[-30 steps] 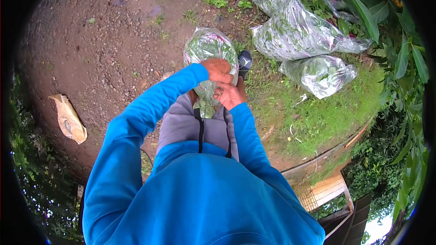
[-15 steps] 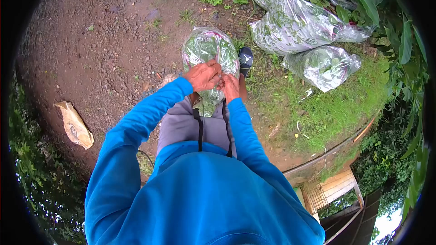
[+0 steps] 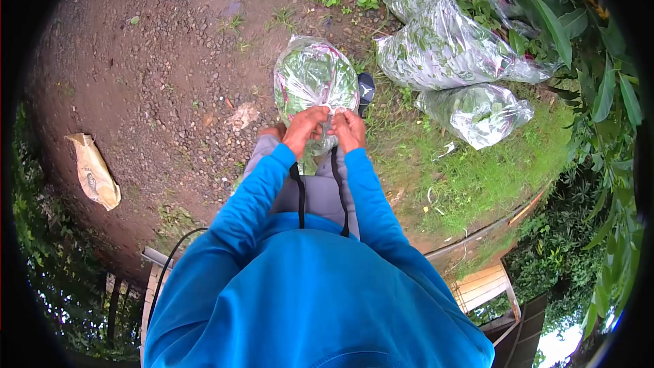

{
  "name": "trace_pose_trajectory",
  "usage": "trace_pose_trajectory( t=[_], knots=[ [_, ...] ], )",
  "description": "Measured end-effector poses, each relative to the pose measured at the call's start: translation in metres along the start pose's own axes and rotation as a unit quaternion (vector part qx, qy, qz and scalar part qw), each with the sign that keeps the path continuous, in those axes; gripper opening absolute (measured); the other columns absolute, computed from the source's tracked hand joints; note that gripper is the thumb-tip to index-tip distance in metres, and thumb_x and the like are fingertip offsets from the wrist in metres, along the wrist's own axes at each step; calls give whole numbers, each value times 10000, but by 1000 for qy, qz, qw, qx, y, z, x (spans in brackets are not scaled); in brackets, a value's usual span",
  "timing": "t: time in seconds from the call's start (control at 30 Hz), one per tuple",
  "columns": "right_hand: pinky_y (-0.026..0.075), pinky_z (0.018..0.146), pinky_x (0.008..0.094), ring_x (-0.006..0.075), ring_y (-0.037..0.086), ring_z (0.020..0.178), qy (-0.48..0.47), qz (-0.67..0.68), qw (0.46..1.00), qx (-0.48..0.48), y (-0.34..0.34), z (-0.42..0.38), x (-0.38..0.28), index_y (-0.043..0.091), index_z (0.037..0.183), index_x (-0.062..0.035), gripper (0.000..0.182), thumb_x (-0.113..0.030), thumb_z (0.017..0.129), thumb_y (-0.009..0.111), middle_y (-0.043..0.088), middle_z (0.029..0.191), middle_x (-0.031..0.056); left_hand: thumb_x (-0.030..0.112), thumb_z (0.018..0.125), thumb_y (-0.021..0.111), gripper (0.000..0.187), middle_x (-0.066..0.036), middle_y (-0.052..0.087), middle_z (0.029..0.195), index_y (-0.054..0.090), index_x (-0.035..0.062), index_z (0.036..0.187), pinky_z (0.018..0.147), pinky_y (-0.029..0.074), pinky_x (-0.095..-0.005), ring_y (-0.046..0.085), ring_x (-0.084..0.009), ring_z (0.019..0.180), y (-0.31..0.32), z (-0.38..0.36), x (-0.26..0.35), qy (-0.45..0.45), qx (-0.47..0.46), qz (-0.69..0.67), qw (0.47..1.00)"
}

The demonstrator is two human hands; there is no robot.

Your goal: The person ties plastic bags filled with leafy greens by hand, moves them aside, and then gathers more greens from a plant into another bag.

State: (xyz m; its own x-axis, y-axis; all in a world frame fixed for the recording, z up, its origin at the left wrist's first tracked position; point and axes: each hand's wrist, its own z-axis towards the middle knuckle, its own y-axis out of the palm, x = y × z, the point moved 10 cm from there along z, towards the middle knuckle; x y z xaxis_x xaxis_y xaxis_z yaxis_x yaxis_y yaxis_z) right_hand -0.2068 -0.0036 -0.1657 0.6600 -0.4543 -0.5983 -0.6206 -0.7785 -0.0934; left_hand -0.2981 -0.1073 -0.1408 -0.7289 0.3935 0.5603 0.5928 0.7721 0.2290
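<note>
A clear plastic bag (image 3: 315, 75) packed with green leaves stands on the ground between my legs, its neck gathered on the side nearest me. My left hand (image 3: 306, 131) is closed at the gathered neck, fingers pinched. Close beside it my right hand (image 3: 349, 129) is closed on the same neck from the other side. Something pale and thin shows between the fingertips; whether it is a tie or twisted plastic, I cannot make out. Loose clear plastic trails below the hands towards my lap.
Several filled clear bags (image 3: 443, 48) lie at the upper right, with one smaller leaf-filled bag (image 3: 480, 112) on the grass below them. A brown crumpled sack (image 3: 95, 172) lies on the gravelly soil at left. Leafy branches (image 3: 606, 82) hang along the right.
My hands have drawn slightly apart and now sit more evenly on either side of the bag's neck. My left arm has moved closer in to my body. The view has shifted a little.
</note>
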Motion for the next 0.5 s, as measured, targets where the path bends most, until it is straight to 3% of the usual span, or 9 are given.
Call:
trace_pose_trajectory(
  t=[0.03,0.07,0.13,0.2,0.33,0.5],
  knots=[
    [513,509,241,82,516,565,-1,-3,1000,0,-2,4,0,584,904,11,187,-170,901,539,561,720,37,328,832,534,436,-39,620,926,563,37,1154,687,457,-311,569,-169,764,8,0,-29,-147,-15,-218,965],
    [516,505,241,82,513,561,12,14,1000,-13,-3,9,3,580,904,8,181,-169,898,544,558,717,38,328,832,534,436,-39,620,926,563,37,1154,687,457,-311,569,-169,764,6,2,-31,-146,-15,-220,964],
    [519,501,240,82,510,556,27,30,999,-27,0,13,2,576,903,4,175,-168,896,549,555,715,40,385,833,503,477,-12,619,930,562,44,1162,683,448,-299,548,-142,729,23,1,-27,-160,-91,-425,886],
    [522,491,247,81,504,551,65,136,988,-21,1,14,6,569,896,-2,168,-169,887,566,553,711,37,389,831,502,493,-13,620,926,558,30,1163,685,451,-312,554,-151,741,24,2,-29,-160,-96,-441,878],
    [507,522,245,104,536,568,75,110,991,-16,6,17,3,579,860,12,259,-247,879,575,549,698,31,369,837,498,469,-19,626,931,560,34,1159,685,450,-312,562,-159,759,21,5,-30,-141,-103,-458,871],
    [526,498,253,109,541,555,114,93,989,9,8,13,-7,551,868,20,199,-166,843,617,546,682,50,351,842,489,452,-29,631,939,558,36,1159,688,451,-311,568,-167,784,17,3,-31,-133,-100,-451,877]
  ],
)
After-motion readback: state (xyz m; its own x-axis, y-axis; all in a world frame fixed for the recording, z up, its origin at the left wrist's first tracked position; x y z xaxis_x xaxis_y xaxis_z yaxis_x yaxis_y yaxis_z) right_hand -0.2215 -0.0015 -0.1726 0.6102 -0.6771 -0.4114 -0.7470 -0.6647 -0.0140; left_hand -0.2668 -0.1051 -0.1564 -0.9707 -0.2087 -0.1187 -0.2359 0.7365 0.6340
